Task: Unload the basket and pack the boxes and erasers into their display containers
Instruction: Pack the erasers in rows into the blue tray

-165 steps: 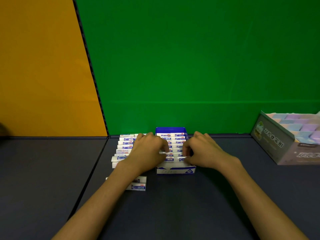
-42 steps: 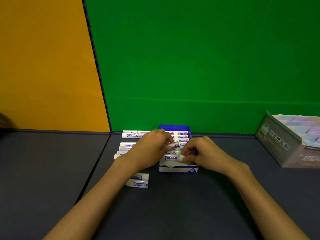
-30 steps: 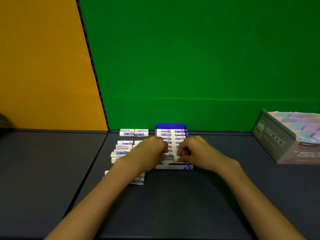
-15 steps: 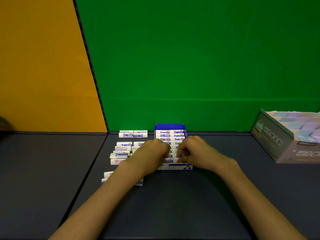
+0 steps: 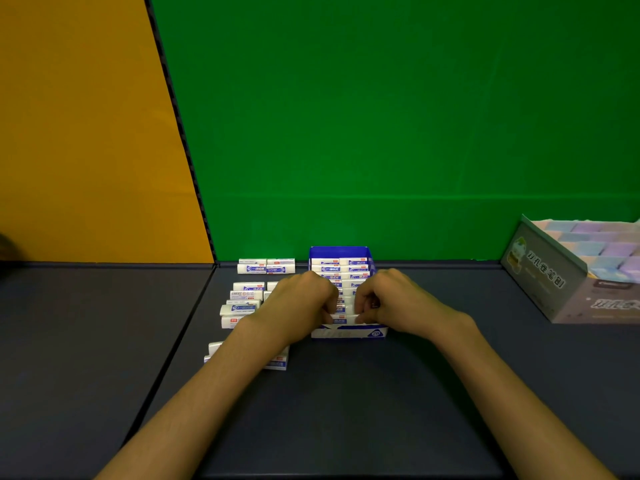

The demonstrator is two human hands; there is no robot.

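Blue display box (image 5: 348,331) mostly filled; left hand (image 5: 300,308) and right hand (image 5: 398,303) pinch one eraser (image 5: 343,319) into its front row, loose erasers (image 5: 244,301) remain beside.

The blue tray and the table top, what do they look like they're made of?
Blue tray: probably printed cardboard, with thin folded walls and a printed front panel. Table top: dark, matte, and shows no reflections; possibly laminate or a mat, can't tell which.

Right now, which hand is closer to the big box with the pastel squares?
Right. The right hand sits between the blue eraser box and the pastel box; the left hand is farther.
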